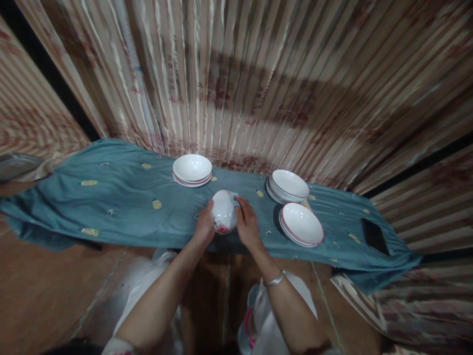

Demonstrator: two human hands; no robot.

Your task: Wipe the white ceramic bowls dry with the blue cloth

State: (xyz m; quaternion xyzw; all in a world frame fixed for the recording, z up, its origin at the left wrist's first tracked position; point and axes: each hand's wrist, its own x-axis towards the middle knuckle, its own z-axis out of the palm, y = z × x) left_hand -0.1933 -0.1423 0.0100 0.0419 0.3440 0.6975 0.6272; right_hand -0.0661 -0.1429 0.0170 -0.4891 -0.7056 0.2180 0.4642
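Note:
A white bowl (223,211) with a red flower print is tipped so its rounded outer side shows, just above the front part of the cloth-covered table. My left hand (205,222) grips the bowl by its left edge. On the other side, my right hand (247,217) is closed on a small light-blue cloth (234,198) and presses it against the bowl's right side. Most of the cloth is hidden behind my fingers. Behind the bowl, to the left, sits a short stack of white dishes (192,168).
Right of my hands stand a stack of dark-rimmed white dishes (290,184) and, closer, a stack with a red rim (302,224). A black phone (374,236) lies at the right end of the green tablecloth (125,207). A pleated curtain (236,88) hangs along the back.

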